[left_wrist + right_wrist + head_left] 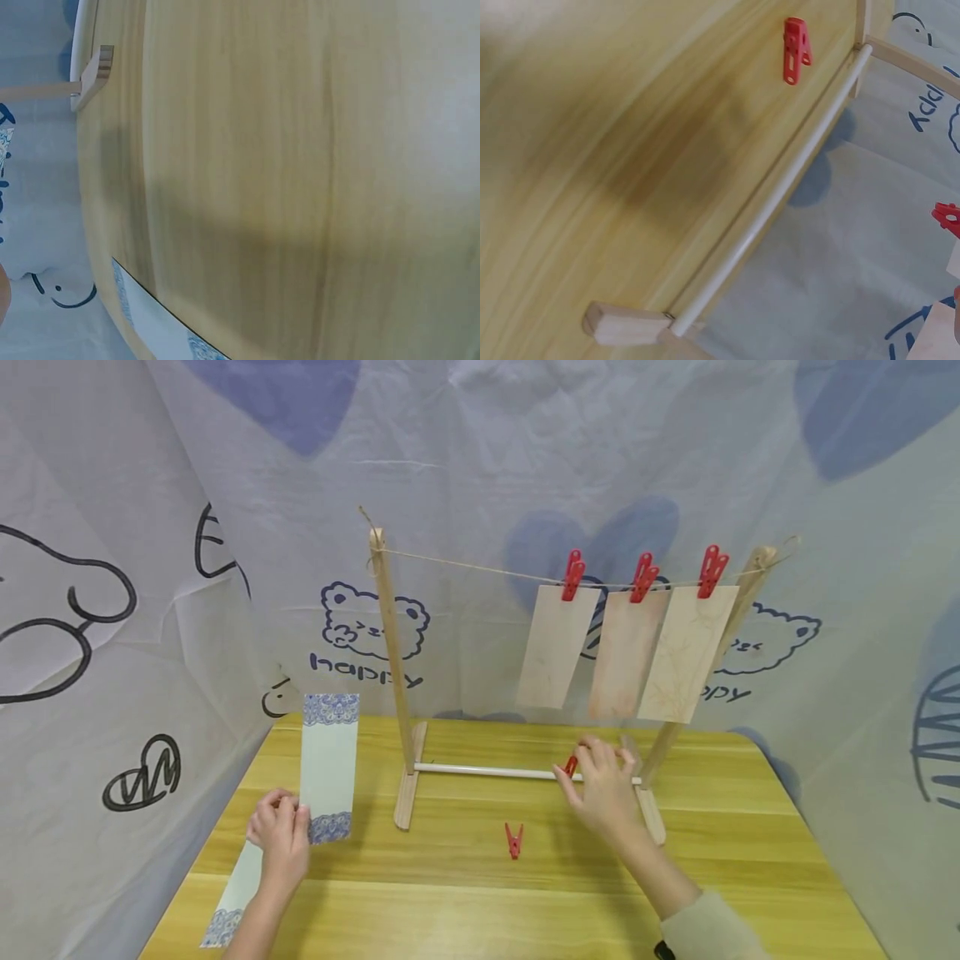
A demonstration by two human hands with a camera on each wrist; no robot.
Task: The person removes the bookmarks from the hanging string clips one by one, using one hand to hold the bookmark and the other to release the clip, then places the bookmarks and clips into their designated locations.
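Note:
On the left, my left hand (281,835) pinches the lower left edge of a pale paper strip (328,768) with blue patterned ends, holding it upright above the table. Beneath that hand lies a second such strip (242,893), partly covered by the hand and forearm; it shows in the left wrist view too (161,319). My right hand (606,789) pinches a red clothespin (571,767) between thumb and fingers, in front of the rack's right side. Another red clothespin (514,841) lies on the table between the hands.
A wooden rack (392,652) with a white crossbar (487,771) stands toward the back. Along its string (472,564), several red clothespins (643,578) hold paper strips (558,647) at the right half. Printed cloth (465,460) hangs behind the wooden table (420,902).

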